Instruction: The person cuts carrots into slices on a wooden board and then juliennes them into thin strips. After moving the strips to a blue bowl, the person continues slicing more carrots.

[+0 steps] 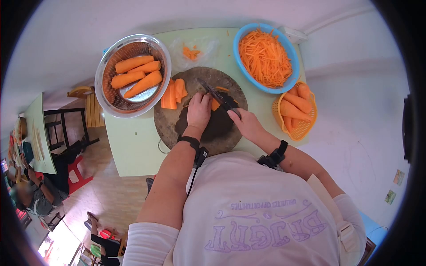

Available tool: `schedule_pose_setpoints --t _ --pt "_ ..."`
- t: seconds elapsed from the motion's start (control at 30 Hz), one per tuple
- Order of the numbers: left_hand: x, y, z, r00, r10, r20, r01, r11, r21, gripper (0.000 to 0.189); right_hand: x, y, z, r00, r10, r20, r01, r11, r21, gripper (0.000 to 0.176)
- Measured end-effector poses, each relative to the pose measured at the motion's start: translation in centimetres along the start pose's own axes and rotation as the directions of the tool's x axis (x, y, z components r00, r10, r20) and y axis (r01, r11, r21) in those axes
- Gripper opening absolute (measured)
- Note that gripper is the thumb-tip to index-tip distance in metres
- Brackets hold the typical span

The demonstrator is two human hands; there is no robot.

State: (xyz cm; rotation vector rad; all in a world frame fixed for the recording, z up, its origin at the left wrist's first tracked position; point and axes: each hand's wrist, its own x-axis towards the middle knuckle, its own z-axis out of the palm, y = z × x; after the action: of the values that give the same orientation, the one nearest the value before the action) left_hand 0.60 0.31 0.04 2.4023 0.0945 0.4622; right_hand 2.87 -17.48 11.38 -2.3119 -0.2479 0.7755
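A knife [214, 92] with a dark blade slants over the round wooden chopping board [230, 84]. My right hand [246, 124] is closed round its handle. On the board, my left hand [199, 111] has its fingers bent and pressed together over a carrot piece [215, 105], mostly hidden, whose orange edge shows between fingers and blade. Flat carrot slices [169, 96] lie overlapped at the board's left edge. A thin carrot strip [222, 88] rests beyond the knife.
A steel colander basin [101, 84] with several peeled carrots stands left, a blue bowl [237, 55] of shredded carrot at back right. An orange basket [306, 129] of carrots sits at the table's right edge. Carrot scraps [191, 52] lie on a plastic bag behind. People sit far left.
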Motion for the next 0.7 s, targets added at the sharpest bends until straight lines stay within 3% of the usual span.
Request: schedule_pose_setpoints --t 0.27,0.37,0.43,0.47,0.53,0.7 --pt "0.1 0.1 0.1 0.999 -0.024 0.028 0.023 0.999 0.03 0.01 1.6 1.6 1.5 0.999 -0.01 -0.031 0.007 0.995 -0.101 0.047" --pt "0.0 0.1 0.0 1.0 -0.003 0.004 0.003 1.0 0.001 0.01 1.4 1.5 1.3 0.998 -0.01 -0.054 0.012 0.999 0.043 0.051" --pt "0.0 0.1 0.0 1.0 -0.011 -0.002 0.011 1.0 -0.009 0.01 1.4 1.2 0.7 0.98 0.184 0.077 -0.197 0.953 0.23 0.051" --pt "0.1 0.1 -0.1 1.0 -0.01 -0.005 0.01 1.0 -0.007 0.01 1.3 1.2 0.7 0.98 0.181 0.077 -0.194 0.954 0.23 0.051" --pt "0.0 0.3 0.0 1.0 -0.026 -0.003 0.026 0.999 0.023 0.01 0.9 1.4 0.7 1.0 0.019 -0.013 -0.018 0.998 0.056 0.05" --pt "0.0 0.1 0.0 0.999 -0.028 0.031 0.027 0.999 0.031 0.011 0.3 0.3 0.1 1.0 0.001 -0.001 -0.001 1.0 -0.023 0.049"
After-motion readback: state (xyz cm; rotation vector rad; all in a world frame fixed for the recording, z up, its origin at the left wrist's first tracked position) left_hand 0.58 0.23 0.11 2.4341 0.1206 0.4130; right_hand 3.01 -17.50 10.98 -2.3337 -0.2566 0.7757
